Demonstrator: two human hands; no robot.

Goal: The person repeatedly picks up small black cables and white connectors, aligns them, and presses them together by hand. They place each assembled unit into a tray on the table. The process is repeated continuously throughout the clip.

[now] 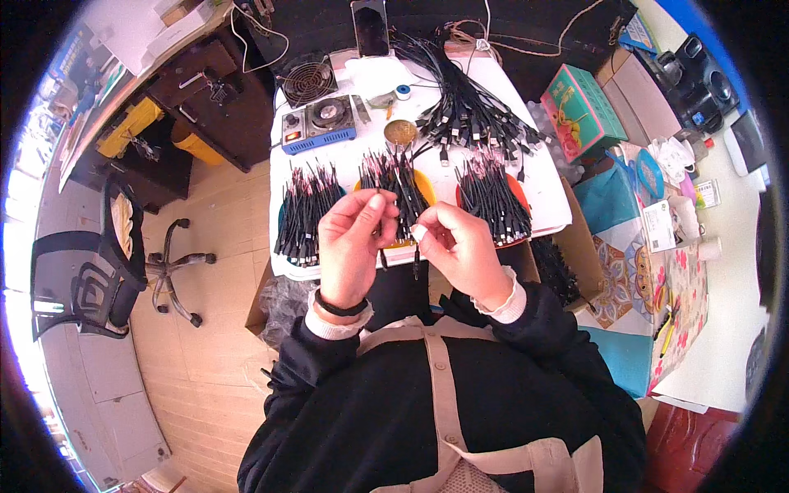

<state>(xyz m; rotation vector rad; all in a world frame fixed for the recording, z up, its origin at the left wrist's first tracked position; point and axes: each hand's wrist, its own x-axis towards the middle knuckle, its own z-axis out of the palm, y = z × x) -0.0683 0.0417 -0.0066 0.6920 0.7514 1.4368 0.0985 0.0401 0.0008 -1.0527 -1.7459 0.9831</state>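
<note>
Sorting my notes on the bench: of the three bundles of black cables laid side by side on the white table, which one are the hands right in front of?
The middle bundle, on the yellow mat: both the left hand and right hand are raised just before it, while the other two bundles lie off to either side.

Cable [417, 261] ends hidden in hands (both), wire tips too small

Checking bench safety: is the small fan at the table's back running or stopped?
Cannot tell. The small fan lies grille-up beside the blue-based unit; one frame shows no spin.

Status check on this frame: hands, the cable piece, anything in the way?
Left hand and right hand both pinch a short black cable above the white table. Three cable bundles lie beyond. Nothing between the hands.
</note>
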